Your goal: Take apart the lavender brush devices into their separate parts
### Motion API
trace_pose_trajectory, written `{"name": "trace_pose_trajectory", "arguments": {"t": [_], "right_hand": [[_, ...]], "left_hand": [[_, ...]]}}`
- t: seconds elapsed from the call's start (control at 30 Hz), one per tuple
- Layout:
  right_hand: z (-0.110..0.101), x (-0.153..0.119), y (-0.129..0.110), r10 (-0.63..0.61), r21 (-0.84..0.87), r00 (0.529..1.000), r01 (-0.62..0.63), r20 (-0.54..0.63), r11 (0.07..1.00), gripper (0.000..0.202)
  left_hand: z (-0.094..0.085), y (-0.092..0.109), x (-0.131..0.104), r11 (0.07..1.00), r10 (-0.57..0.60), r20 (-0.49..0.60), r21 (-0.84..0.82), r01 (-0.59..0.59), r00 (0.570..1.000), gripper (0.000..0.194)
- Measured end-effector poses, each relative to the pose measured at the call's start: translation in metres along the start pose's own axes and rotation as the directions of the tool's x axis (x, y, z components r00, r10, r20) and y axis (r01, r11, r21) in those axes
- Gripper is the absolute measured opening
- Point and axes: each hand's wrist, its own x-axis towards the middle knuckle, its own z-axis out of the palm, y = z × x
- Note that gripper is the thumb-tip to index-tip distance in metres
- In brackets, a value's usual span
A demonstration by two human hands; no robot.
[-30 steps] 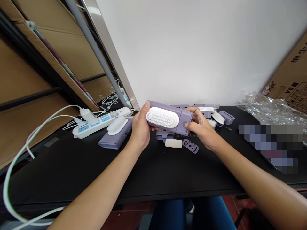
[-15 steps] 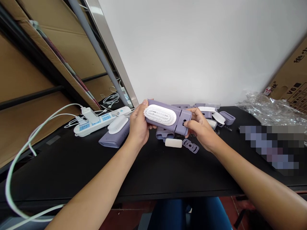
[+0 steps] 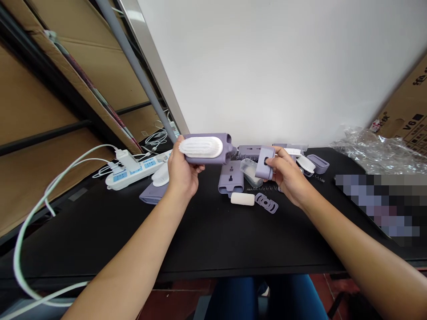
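Above the black table, my left hand (image 3: 184,171) is closed round a purple plastic case body with a white bristle brush (image 3: 202,147) on its face. The body's right end is open, with a tab sticking out. To its right, my right hand (image 3: 288,172) pinches a purple end cap (image 3: 265,162) that has a dark hole; cap and body are apart. Below them lie another purple case body (image 3: 231,177), a clear plastic box (image 3: 251,172), a white oblong block (image 3: 242,198) and a flat purple slotted plate (image 3: 266,203). Small springs (image 3: 262,189) lie in a row behind the plate.
A white power strip (image 3: 140,169) with plugs and cables stands at the left, beside a purple case (image 3: 152,194). At the right are a white brush (image 3: 306,164), a purple oval frame (image 3: 318,163), clear plastic wrap (image 3: 373,151) and a cardboard box (image 3: 405,120).
The end cap has come off the case body. My left hand has moved left with the body, while my right hand holds the cap slightly further right, uncovering things behind.
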Motion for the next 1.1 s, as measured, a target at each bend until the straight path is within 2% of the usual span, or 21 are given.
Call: {"name": "trace_pose_trajectory", "arguments": {"t": [0.2,0.47,0.57,0.67,0.77,0.87,0.97,1.1], "right_hand": [[-0.003,0.003,-0.001,-0.053,-0.003,0.997,0.053,-0.047,0.999,0.033],[-0.001,0.002,-0.003,0.021,-0.085,1.000,-0.021,-0.007,0.996,0.047],[0.000,0.003,-0.001,0.028,-0.109,1.000,-0.027,0.010,0.994,0.051],[-0.001,0.004,0.000,-0.008,-0.118,0.999,0.002,-0.050,0.993,0.049],[-0.005,0.006,-0.002,-0.075,-0.114,0.984,0.056,-0.163,0.992,0.040],[-0.011,0.009,-0.006,-0.143,-0.106,0.957,0.120,-0.253,0.987,0.032],[-0.016,0.011,-0.010,-0.175,-0.088,0.940,0.156,-0.294,0.984,0.028],[-0.018,0.013,-0.009,-0.149,-0.052,0.937,0.140,-0.315,0.989,0.037]], "left_hand": [[-0.006,0.000,0.008,1.000,0.025,-0.023,0.005,-0.025,0.999,0.029],[0.003,-0.004,-0.005,0.992,-0.104,0.063,0.073,0.099,0.993,0.030],[0.002,-0.006,-0.006,0.988,-0.103,0.123,0.131,0.087,0.987,0.034],[0.001,-0.008,-0.005,0.982,-0.079,0.141,0.184,0.052,0.987,0.040],[-0.002,-0.005,0.001,0.990,-0.043,0.094,0.139,0.030,0.995,0.038],[-0.006,0.003,0.011,1.000,-0.013,0.007,0.023,0.013,1.000,0.025],[-0.014,0.011,0.022,0.997,-0.032,-0.077,-0.069,0.026,0.997,0.020],[-0.023,0.009,0.032,0.999,-0.037,-0.119,-0.035,0.033,0.992,0.020]]}}
